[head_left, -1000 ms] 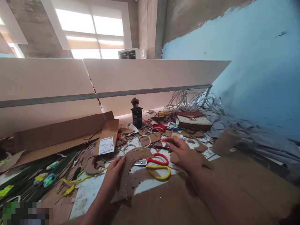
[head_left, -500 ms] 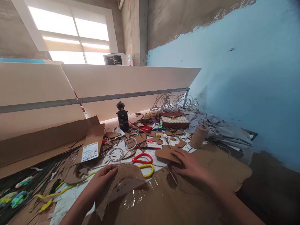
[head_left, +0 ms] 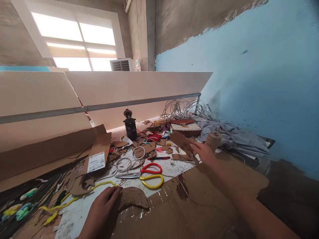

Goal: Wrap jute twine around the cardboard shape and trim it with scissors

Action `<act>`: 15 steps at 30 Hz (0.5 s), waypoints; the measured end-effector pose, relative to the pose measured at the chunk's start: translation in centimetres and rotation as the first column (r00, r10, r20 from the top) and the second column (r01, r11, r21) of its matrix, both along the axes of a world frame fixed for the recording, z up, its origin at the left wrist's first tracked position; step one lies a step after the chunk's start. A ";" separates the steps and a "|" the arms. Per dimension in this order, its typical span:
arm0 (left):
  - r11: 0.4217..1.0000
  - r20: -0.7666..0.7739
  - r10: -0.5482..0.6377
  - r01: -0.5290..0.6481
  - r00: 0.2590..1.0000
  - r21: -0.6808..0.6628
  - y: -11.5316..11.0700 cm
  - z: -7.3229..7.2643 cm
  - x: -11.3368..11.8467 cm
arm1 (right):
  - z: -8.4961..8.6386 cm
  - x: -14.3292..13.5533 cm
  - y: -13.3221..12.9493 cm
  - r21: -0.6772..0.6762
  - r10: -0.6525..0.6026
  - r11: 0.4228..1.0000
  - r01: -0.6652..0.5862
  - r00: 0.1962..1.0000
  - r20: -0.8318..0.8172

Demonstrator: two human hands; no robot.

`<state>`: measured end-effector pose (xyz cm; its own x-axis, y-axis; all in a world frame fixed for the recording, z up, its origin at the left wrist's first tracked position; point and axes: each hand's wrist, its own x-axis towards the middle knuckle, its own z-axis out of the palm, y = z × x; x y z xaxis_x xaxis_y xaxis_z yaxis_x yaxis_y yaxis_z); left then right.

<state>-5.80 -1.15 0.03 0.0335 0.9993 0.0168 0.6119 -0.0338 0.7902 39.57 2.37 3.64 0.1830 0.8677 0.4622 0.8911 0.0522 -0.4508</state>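
My left hand (head_left: 106, 204) pinches the end of a curved brown piece (head_left: 134, 197) with a ribbed, twine-like surface, low over the cardboard sheet (head_left: 159, 219). In my right hand (head_left: 203, 152) a flat cardboard offcut (head_left: 179, 140) is gripped at its near end and tilted up. Between the hands lie scissors (head_left: 151, 176) with one red and one yellow handle, blades pointing left. Beyond my right hand stands a spool of twine (head_left: 213, 141). A lettered cardboard scrap (head_left: 183, 157) lies under the offcut.
A black bottle (head_left: 130, 127) with its lid up stands at the back. Near it are white rings (head_left: 139, 152), a patterned handbag (head_left: 185, 126), grey cloth (head_left: 234, 142) and coiled tubing (head_left: 183, 109). On the left are a cardboard box (head_left: 98, 152) and yellow cord (head_left: 72, 199).
My right hand has lifted a cardboard offcut and moved up and right. My left hand has lowered the curved piece and turned it, uncovering the scissor blades.
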 end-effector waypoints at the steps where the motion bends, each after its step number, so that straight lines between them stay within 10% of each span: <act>1: 1.000 -0.024 0.001 -0.001 1.000 0.008 0.3 -0.2 -0.3 | 0.5 0.0 0.8 0.017 -0.022 1.000 0.022 1.000 -0.005; 6: 0.999 -0.009 -0.051 0.051 0.999 0.002 0.9 -0.9 -1.2 | 0.4 -4.0 2.3 0.017 0.159 0.987 -0.160 0.986 0.054; 9: 0.999 0.027 -0.040 0.040 0.999 -0.003 0.8 -1.1 -1.3 | -0.8 -9.0 1.5 -0.171 0.424 0.894 -0.414 0.905 0.028; 15: 0.999 0.201 -0.002 0.012 0.980 -0.046 0.7 -1.0 -1.3 | -1.8 -16.7 -0.1 -0.359 0.611 0.764 -0.536 0.780 0.136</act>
